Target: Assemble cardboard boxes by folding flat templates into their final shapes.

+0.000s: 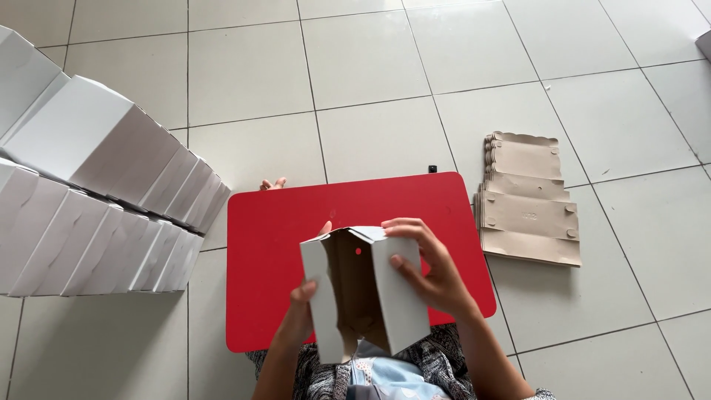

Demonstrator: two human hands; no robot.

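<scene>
Holding white box [366,292], brown inside, half-folded | both hands [433,270] gripping

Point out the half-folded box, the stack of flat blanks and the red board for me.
half-folded white box [404,296], head view, on its right outer panel.
stack of flat cardboard blanks [529,215], head view, on the top sheet's middle.
red board [281,244], head view, on its bare left part.

Two bare forearms, no sleeves, left hand [302,296], right hand [429,270], no rings or watch visible, black-and-white patterned garment [437,359] at 6 o'clock, light blue printed cloth [385,378] over lap
</scene>
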